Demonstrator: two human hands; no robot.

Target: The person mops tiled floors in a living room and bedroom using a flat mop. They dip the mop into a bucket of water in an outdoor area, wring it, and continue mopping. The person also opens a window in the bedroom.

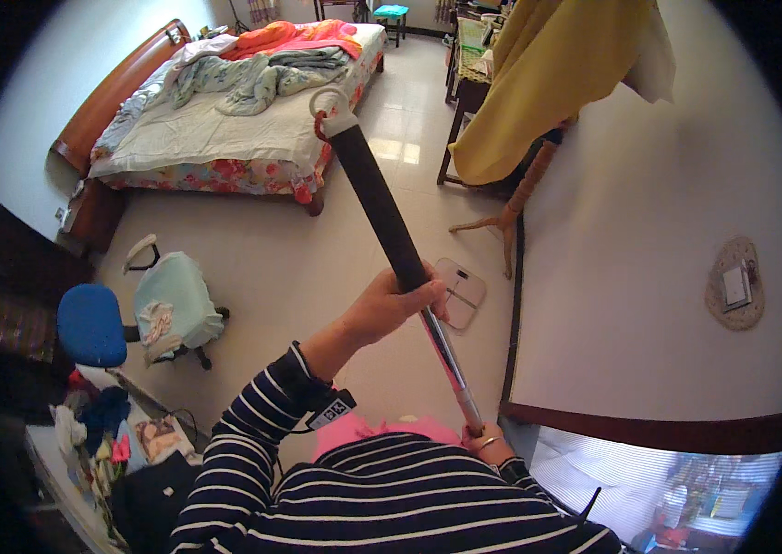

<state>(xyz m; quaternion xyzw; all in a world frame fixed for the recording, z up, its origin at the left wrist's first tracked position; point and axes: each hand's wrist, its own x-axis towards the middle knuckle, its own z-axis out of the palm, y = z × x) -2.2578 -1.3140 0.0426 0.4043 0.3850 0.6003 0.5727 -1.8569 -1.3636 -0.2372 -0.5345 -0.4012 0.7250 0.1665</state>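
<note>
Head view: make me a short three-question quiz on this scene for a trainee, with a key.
1. Multiple choice: where does the left hand hold the pole?
A) by the ring at its far end
B) near the lower end of its black grip
C) it does not touch it
2. True or false: the right hand is empty.
3. Fill in: the bathroom scale lies on the ____.

Key:
1. B
2. False; it is closed around the pole's silver shaft.
3. floor
</note>
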